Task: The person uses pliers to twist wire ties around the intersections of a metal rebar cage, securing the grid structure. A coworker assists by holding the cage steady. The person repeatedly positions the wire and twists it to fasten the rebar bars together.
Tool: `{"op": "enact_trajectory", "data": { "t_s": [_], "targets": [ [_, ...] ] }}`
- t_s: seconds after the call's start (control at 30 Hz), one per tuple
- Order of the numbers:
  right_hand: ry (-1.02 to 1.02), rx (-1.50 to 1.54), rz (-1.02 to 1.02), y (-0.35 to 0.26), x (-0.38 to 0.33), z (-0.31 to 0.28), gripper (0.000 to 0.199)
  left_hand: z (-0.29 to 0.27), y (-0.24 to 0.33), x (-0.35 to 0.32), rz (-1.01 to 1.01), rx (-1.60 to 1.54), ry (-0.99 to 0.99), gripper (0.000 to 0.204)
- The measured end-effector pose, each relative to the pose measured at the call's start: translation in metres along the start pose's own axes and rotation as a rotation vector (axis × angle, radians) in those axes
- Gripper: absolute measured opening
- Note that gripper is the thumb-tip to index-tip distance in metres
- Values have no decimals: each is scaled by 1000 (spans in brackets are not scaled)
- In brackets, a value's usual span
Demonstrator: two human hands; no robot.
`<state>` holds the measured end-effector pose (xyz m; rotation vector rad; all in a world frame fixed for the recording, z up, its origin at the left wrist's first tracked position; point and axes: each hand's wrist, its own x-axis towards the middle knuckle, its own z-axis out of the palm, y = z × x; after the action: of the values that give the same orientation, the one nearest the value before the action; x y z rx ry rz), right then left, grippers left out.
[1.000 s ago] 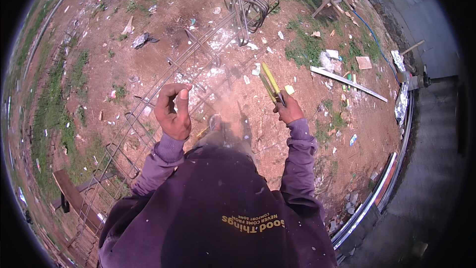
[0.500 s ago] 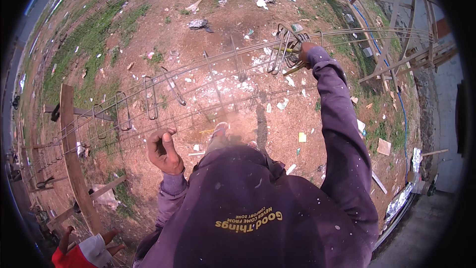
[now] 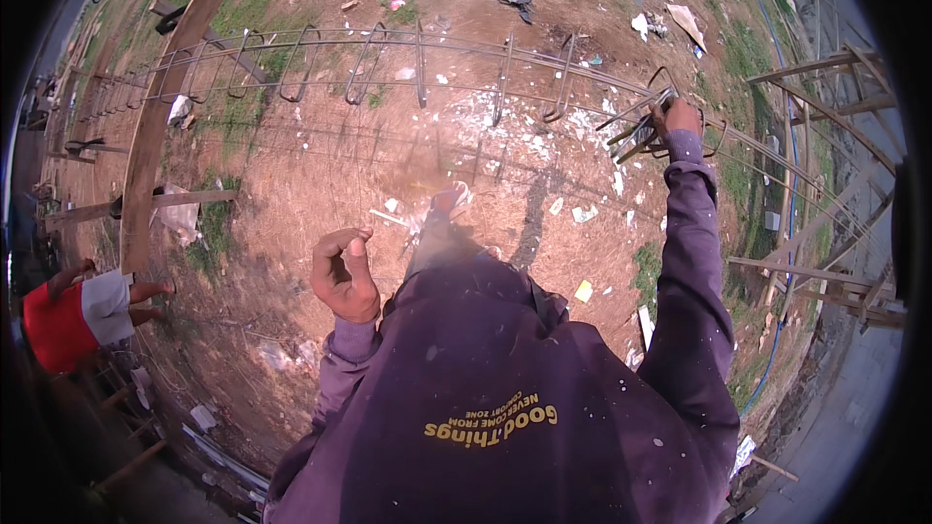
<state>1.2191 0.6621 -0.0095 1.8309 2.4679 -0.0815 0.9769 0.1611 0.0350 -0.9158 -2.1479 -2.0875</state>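
At the far right my right hand [image 3: 677, 116] is closed around a bundle of bent steel rebar stirrups [image 3: 636, 139], which hang together on long thin rebar rods [image 3: 456, 42]. Further left along the same rods, single rectangular stirrups [image 3: 365, 63] hang spaced apart. My left hand [image 3: 347, 277] is held in front of my body, away from the steel. Its fingers are curled, with the thumb and index fingertip close together; whatever they may pinch is too small to make out.
An upright-looking wooden plank [image 3: 160, 126] stands by the rods at left. Timber framing [image 3: 845, 97] rises at right. A person in a red top [image 3: 60, 328] is at the lower left. Litter and white scraps [image 3: 583, 213] dot the dirt ground around my foot [image 3: 449, 199].
My view has turned and shifted right along the rods. My right hand stays on the bundled stirrups, now further right in view, with more single stirrups showing behind it. The left hand keeps its curl.
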Motion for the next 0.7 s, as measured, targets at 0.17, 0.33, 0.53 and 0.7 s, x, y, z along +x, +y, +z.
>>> {"op": "enact_trajectory", "data": {
  "t_s": [0.17, 0.33, 0.53, 0.7],
  "targets": [
    [219, 192, -48, -25, -62, -18, 59, 14, 2, -2, 145, 113, -115, 6],
    [-814, 1467, -511, -121, -195, -8, 84, 53, 2, 7, 360, 104, -467, 12],
    [-534, 1953, 15, -191, -218, -2, 52, 82, -4, -24, 403, 147, -1072, 18],
    [151, 1247, -365, -189, -178, -42, 36, 75, 2, -34, 364, 72, -1216, 28]
  ]
}}
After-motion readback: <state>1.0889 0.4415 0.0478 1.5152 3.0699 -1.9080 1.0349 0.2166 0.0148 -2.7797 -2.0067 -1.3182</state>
